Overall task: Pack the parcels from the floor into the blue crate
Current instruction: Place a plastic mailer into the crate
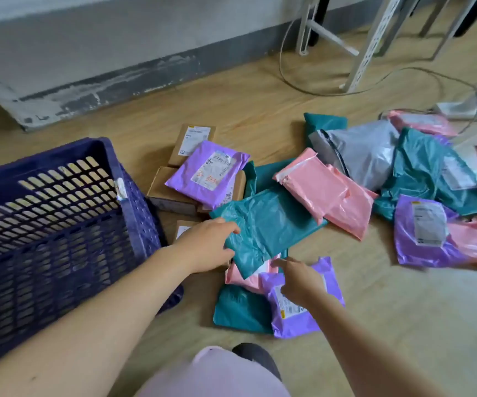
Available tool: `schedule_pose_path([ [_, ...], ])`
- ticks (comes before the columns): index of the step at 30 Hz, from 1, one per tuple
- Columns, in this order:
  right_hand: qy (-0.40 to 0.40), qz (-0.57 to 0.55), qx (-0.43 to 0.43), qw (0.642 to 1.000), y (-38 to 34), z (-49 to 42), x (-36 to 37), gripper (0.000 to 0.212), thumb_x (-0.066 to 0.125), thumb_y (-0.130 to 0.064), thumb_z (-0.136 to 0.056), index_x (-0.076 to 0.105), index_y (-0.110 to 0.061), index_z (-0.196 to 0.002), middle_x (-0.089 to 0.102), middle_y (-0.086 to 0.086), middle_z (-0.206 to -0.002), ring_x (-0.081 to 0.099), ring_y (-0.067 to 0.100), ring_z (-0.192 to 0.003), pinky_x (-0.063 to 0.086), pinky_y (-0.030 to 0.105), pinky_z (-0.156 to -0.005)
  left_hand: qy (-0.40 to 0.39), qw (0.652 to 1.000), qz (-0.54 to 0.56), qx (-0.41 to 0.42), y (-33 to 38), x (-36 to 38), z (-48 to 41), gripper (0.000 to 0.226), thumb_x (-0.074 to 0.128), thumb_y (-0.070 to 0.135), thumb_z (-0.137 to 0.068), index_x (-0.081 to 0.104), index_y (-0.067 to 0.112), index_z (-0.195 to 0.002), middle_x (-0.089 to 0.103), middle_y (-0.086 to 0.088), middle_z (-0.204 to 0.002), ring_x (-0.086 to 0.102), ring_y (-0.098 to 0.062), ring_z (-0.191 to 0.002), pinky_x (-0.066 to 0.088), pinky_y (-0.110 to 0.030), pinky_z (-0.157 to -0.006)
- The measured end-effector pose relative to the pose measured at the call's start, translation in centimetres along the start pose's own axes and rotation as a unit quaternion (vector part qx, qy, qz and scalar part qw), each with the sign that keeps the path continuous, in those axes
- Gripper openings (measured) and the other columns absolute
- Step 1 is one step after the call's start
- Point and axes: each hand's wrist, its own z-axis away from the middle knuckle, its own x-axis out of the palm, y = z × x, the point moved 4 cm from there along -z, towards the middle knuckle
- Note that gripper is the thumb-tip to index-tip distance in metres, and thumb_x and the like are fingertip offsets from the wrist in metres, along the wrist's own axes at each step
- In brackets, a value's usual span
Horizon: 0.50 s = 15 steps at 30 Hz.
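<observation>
Left hand point(205, 245) grips a teal parcel point(265, 222) near the blue crate point(138, 213); right hand point(298, 279) seemingly pinches a purple parcel point(294, 319).

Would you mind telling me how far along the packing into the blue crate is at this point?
Barely started: no parcel shows inside the blue crate. In hand: the left hand grips a teal parcel, and the right hand is on a purple parcel, grip unclear. Left: nearly everything, the boxes and the pink, grey, teal and purple bags spread over the floor.
</observation>
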Motion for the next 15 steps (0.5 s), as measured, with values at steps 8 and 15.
schedule_pose_path([
  [8, -0.070, 0.027, 0.001, 0.997, 1.0, -1.8, 3.6, 0.057, 0.049, -0.016, -0.090, 0.030, -0.021, -0.143, 0.044, 0.010, -0.134, 0.057, 0.033, -0.111, 0.047, 0.037, -0.084, -0.004, 0.999, 0.006, -0.035, -1.5, 1.1, -0.5, 0.043, 0.056, 0.027, -0.086, 0.048, 0.024, -0.129, 0.049, 0.002, -0.131, 0.048, -0.019, -0.119, 0.041, -0.035, -0.098],
  [15, -0.028, -0.013, 0.089, 0.996, 1.5, -1.7, 4.1, 0.034, 0.040, -0.009, -0.093, 0.048, -0.010, -0.126, 0.049, 0.012, -0.125, 0.057, 0.031, -0.111, 0.047, 0.037, -0.084, -0.019, 0.999, 0.029, -0.035, -1.9, 2.4, -0.9, 0.041, 0.057, 0.027, -0.086, 0.050, 0.025, -0.127, 0.049, 0.004, -0.132, 0.048, -0.017, -0.121, 0.039, -0.033, -0.101],
])
